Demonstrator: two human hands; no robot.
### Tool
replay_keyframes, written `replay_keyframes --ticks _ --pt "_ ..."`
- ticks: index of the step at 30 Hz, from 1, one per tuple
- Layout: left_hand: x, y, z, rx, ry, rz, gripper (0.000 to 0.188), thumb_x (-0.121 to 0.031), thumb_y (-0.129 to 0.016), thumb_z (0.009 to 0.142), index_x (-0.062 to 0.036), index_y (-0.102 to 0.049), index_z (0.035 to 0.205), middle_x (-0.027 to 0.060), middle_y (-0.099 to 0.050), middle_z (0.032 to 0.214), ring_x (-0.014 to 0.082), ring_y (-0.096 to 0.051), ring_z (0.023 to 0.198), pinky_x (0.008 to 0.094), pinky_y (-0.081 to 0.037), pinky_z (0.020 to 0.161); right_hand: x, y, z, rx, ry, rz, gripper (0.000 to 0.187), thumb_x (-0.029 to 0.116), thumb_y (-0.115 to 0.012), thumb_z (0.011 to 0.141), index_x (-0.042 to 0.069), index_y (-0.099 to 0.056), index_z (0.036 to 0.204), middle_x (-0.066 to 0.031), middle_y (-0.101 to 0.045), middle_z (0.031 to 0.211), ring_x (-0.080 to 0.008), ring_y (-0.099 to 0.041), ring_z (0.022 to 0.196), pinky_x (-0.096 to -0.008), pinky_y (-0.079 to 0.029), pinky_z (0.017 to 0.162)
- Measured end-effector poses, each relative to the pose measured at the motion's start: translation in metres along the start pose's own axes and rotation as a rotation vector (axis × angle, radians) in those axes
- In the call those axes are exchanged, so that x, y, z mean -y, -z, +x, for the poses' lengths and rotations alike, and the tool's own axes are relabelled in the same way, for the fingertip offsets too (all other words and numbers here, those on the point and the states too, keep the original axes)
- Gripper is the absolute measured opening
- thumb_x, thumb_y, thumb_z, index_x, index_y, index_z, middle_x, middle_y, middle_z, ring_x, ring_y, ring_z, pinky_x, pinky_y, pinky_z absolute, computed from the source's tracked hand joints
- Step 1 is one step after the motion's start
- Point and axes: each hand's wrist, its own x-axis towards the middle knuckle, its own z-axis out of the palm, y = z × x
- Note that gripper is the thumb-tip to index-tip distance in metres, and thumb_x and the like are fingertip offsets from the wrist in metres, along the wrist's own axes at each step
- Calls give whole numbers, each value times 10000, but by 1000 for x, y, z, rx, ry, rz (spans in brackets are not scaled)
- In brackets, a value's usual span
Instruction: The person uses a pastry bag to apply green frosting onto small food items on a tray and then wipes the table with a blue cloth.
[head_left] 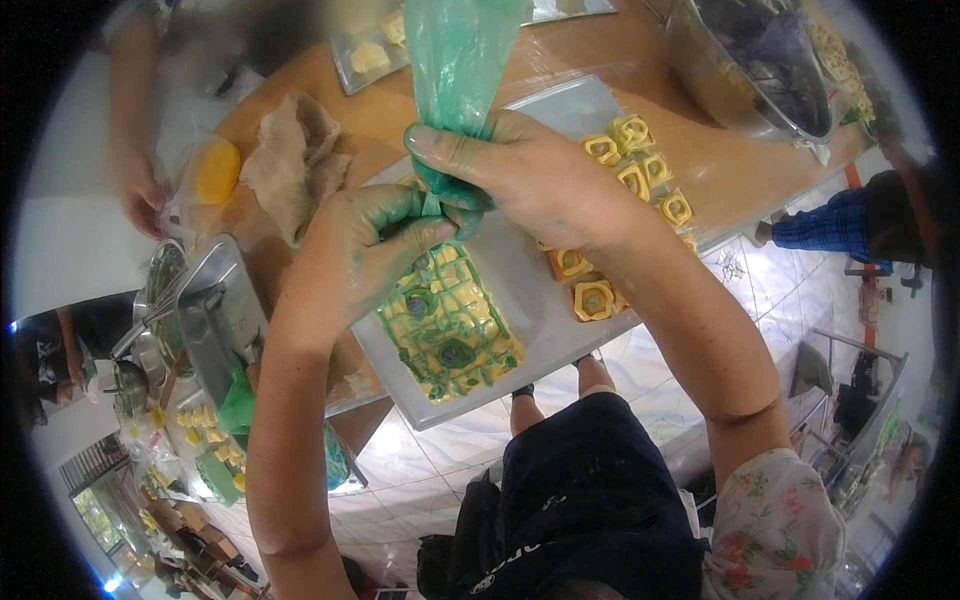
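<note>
Green piping bag (465, 60), nearest the camera, runs lengthwise from the hands toward the upper edge. The right grip (535, 175) clenches its neck; the left grip (370, 245) pinches its narrow end, nearer the green-laced yellow slab (455, 325), which lies personward on a metal tray (510, 270) over the brown worktop (640, 70).

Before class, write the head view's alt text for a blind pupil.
Green-smeared left hand and right hand hold the lower end of a translucent green plastic bag above a grey metal tray bearing a rectangular yellow block laced with green and yellow ring-topped pieces.
</note>
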Motion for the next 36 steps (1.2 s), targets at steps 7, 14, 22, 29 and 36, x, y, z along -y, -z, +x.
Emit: replay_keyframes --ticks 7,14,22,29,36 --pt "7 -2 1 -29 -20 97 188 -161 -596 748 -12 -609 861 96 -586 706 138 -527 608 260 -410 601 -6 -1 4 -2 -24 -42 452 447 -528 792 -1 -576 833 -52 -550 745 -109 -489 692 -233 -399 657" --pt "10 -3 1 -61 -11 168 190 -188 -607 735 -19 -608 823 118 -565 666 183 -526 588 283 -403 585 -12 -4 5 -52 32 15 431 426 -524 801 -3 -559 791 -38 -520 697 -99 -472 654 -226 -395 637" --pt "15 -6 0 -113 -64 234 191 -180 -612 722 -2 -594 787 143 -564 680 242 -530 603 311 -406 592 -22 -5 8 -61 59 55 385 390 -507 824 17 -529 732 -20 -480 648 -90 -430 593 -223 -374 581" --pt "16 -8 0 -99 -45 254 187 -162 -606 718 11 -580 784 154 -552 694 275 -518 620 330 -398 604 -25 -6 7 -83 33 162 360 368 -507 829 29 -515 709 -15 -459 620 -92 -418 578 -231 -367 562" --pt "13 -9 0 -87 -59 245 186 -147 -608 716 20 -569 788 161 -540 697 278 -513 632 327 -395 611 -24 -6 3 -125 40 242 335 351 -520 825 30 -507 730 -15 -460 638 -91 -419 584 -235 -367 559"
